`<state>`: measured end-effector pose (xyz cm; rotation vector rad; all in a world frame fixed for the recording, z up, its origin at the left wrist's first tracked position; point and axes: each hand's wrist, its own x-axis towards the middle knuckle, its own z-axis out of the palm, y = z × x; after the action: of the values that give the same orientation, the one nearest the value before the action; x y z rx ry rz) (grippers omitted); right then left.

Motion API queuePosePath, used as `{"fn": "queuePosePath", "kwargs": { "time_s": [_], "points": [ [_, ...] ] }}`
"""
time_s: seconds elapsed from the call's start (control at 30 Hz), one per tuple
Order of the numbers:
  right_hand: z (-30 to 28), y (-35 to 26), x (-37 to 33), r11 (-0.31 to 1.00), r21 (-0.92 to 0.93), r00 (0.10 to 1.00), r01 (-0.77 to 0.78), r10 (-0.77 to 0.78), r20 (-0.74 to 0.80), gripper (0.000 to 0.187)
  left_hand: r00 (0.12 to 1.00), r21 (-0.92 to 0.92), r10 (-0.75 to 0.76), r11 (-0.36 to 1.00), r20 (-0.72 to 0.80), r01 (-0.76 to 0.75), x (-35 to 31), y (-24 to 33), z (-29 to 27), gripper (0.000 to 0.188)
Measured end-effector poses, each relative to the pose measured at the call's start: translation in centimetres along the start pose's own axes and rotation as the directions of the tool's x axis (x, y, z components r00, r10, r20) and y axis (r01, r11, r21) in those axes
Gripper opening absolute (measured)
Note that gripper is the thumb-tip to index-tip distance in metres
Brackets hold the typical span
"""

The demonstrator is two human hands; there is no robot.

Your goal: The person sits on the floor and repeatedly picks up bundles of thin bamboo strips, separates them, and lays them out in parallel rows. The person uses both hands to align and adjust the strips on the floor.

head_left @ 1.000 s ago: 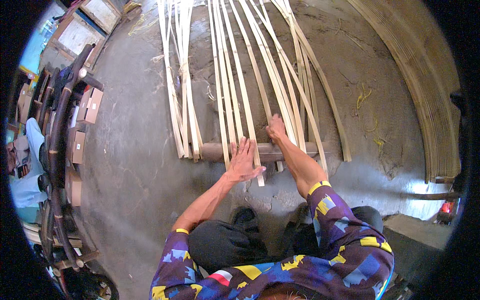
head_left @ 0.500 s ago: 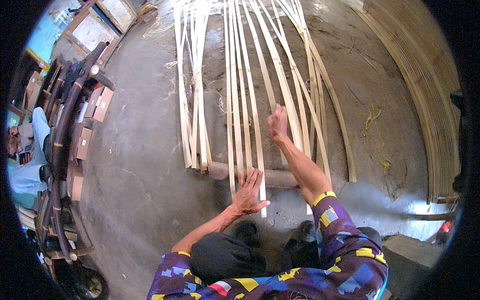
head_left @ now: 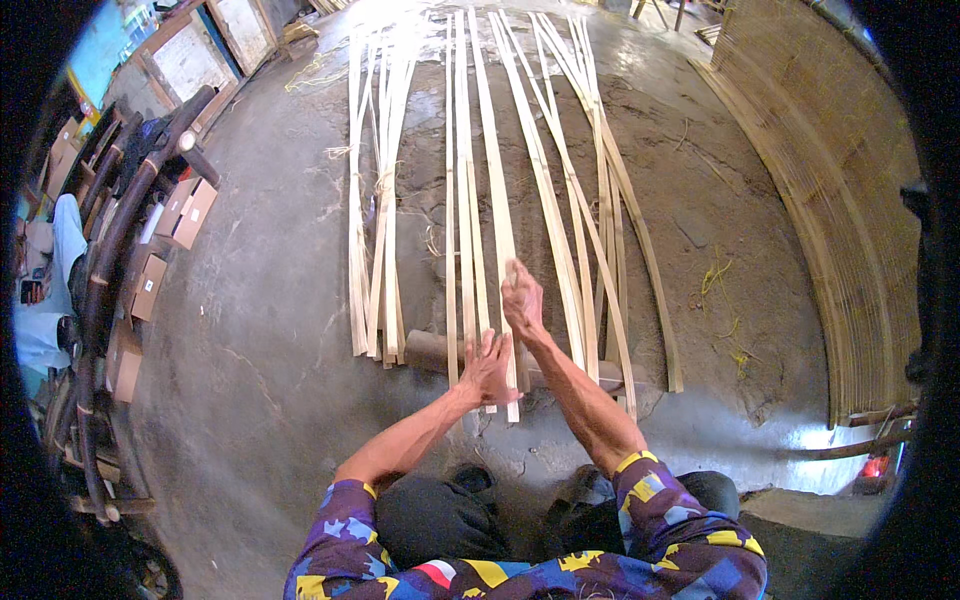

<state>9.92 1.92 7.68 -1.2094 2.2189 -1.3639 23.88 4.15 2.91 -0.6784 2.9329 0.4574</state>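
Long pale bamboo strips (head_left: 456, 200) lie lengthwise in front of me, their near ends across a round pole (head_left: 428, 351) on the floor. My left hand (head_left: 486, 370) rests over the near ends of the middle strips, its fingers spread. Just ahead of it and to the right, my right hand (head_left: 522, 298) is closed on a bamboo strip (head_left: 491, 165) that runs away from me. That strip lies alongside the middle group, and its grip point is partly hidden by my fingers.
A tied bundle of strips (head_left: 384, 220) lies to the left, and crossing strips (head_left: 610, 200) fan out to the right. A slatted bamboo screen (head_left: 800, 200) stands at the far right. Bamboo-pole furniture (head_left: 120, 240) with cardboard boxes (head_left: 186, 212) lines the left side.
My right hand has come left and nearer, bringing a strip beside the middle group. My left hand stays over the near ends. The view has shifted slightly.
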Motion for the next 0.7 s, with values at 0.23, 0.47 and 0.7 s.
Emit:
{"fn": "queuePosePath", "kwargs": {
  "time_s": [0.23,0.47,0.7],
  "points": [
    [3.2,3.5,-2.1,0.985,-0.022,0.979,-0.173,0.174,0.11,0.044,0.987,0.047,0.128,0.99,0.094,-0.133,-0.1,-2.3,-0.8,0.087],
    [4.4,5.5,-4.3,0.959,0.068,0.939,-0.274,0.252,0.236,0.062,0.999,0.015,0.008,1.0,-0.052,-0.007,-3.7,-4.2,-2.7,0.072],
    [2.2,2.9,-6.2,0.946,-0.325,0.892,0.014,0.136,0.432,0.045,1.0,-0.062,-0.006,0.998,-0.021,0.005,-4.0,-3.9,-1.8,0.074]
  ]
}}
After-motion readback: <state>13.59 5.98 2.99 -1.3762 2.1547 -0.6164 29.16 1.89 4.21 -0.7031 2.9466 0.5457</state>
